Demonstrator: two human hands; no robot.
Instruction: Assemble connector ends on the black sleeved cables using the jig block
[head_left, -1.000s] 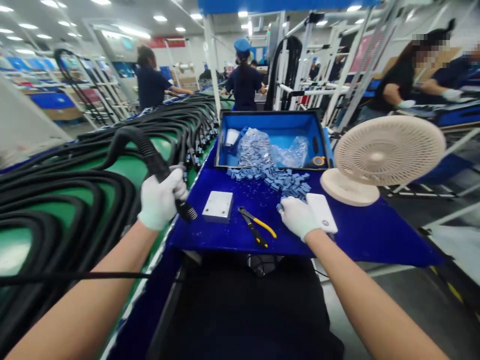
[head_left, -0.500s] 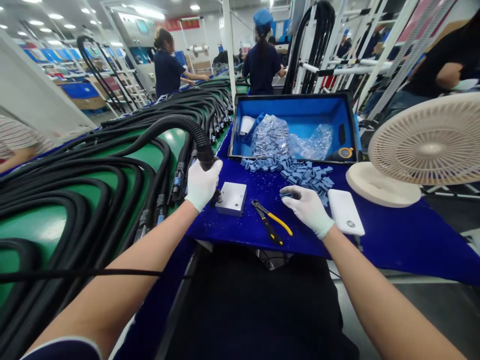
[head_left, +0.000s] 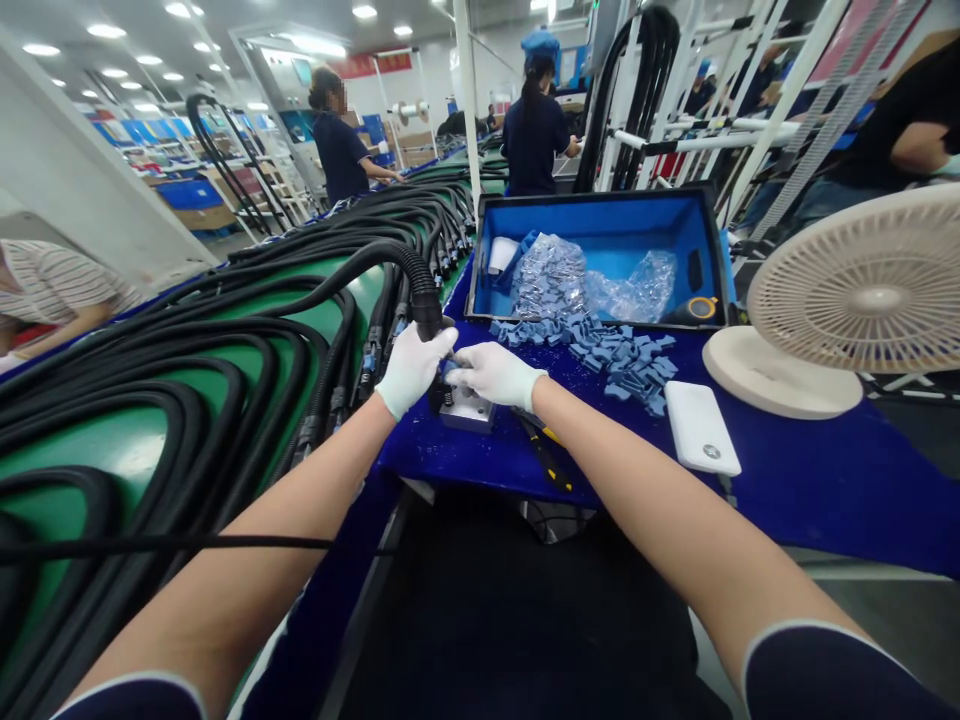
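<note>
My gloved left hand (head_left: pixel 411 368) is wrapped round the end of a black corrugated hose (head_left: pixel 426 300), which points downward over the work table. From the right, my gloved right hand (head_left: pixel 496 376) reaches against the hose end, its fingers pinching a small blue plastic clip (head_left: pixel 448 368) that they partly cover. Just below both hands lies a silver metal block (head_left: pixel 469 412) on the blue tabletop. Yellow-and-black pliers (head_left: pixel 547 455) rest right of the block, partly under my right forearm. Loose blue clips (head_left: pixel 626 355) are piled behind my right hand.
A blue bin (head_left: pixel 600 215) with plastic bags stands at the back of the table. To the right are a white power bank (head_left: pixel 701 428) and a beige fan (head_left: pixel 874 300). Many black hoses (head_left: pixel 187 345) cover the green bench at left. Several co-workers are beyond.
My right hand has moved left from beside the clip pile to the hose end, bringing a blue clip. My left hand still grips the hose above the block.
</note>
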